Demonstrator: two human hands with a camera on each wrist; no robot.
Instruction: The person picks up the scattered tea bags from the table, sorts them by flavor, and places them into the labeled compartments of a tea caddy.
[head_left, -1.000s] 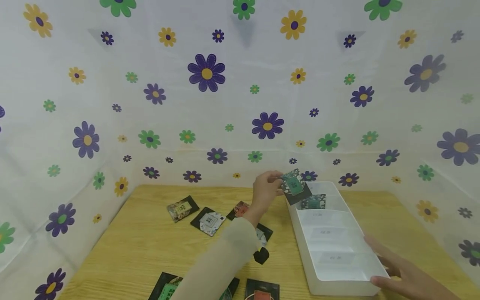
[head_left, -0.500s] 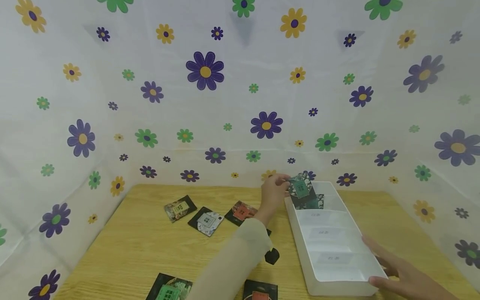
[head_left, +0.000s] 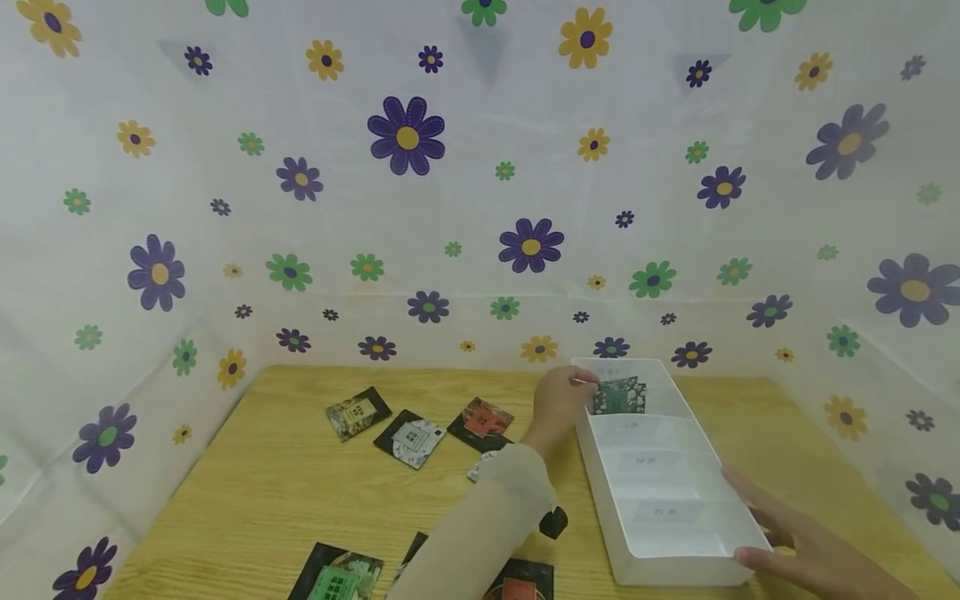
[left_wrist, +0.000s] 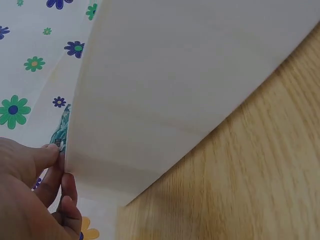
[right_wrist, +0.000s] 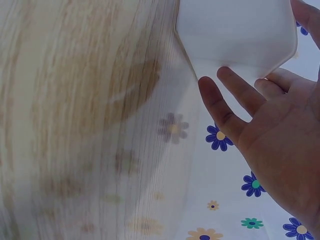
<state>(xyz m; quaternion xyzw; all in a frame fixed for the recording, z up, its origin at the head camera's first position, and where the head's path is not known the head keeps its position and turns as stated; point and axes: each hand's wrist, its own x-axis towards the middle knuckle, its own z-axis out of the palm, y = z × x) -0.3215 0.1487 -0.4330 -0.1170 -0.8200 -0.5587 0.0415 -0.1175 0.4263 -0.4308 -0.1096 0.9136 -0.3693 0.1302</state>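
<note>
My left hand (head_left: 562,408) is at the left rim of the farthest compartment of a white divided box (head_left: 675,572). Its thumb and fingers pinch a dark green sachet (left_wrist: 60,132), mostly hidden behind the box wall in the left wrist view. Green-patterned sachets (head_left: 622,396) overlap inside that compartment in the head view. My right hand (head_left: 806,542) grips the box's near right corner, thumb at the near end and fingers along the right side. In the right wrist view, the fingers of the right hand (right_wrist: 280,120) lie against the white wall.
Left of the box lie a yellow-labelled sachet (head_left: 360,412), a silver-labelled one (head_left: 411,439) and a red-labelled one (head_left: 482,422). Nearer are a green-labelled sachet (head_left: 335,575) and another red-labelled one (head_left: 519,583). The left sleeve (head_left: 480,525) partly covers others. A flower-print sheet (head_left: 450,208) encloses the table.
My left hand has moved right and down, lowering the green sachet from above the box into the far compartment. The right hand stays at the box corner.
</note>
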